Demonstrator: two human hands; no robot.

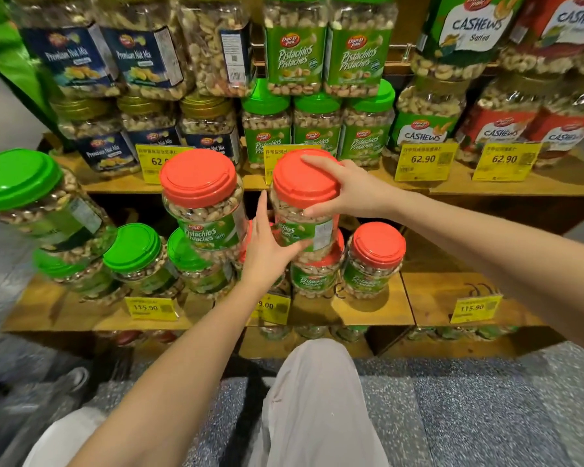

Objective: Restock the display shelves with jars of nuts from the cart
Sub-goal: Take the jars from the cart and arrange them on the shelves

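Pale trouser knee lay at six o'clock. At centre, my right hand gripped the lid of a clear plastic red-lidded jar of pistachios. My left hand cradled its side, thumb across the green "Pistachios Pistaches" label. It sat atop another red-lidded jar on the wooden shelf. A yellow price tag at two o'clock read 62.90.

Our right hand sat atop the held jar, our left hand at its lower side. Below them a lower jar stood on the shelf; leftward, a neighbour jar.
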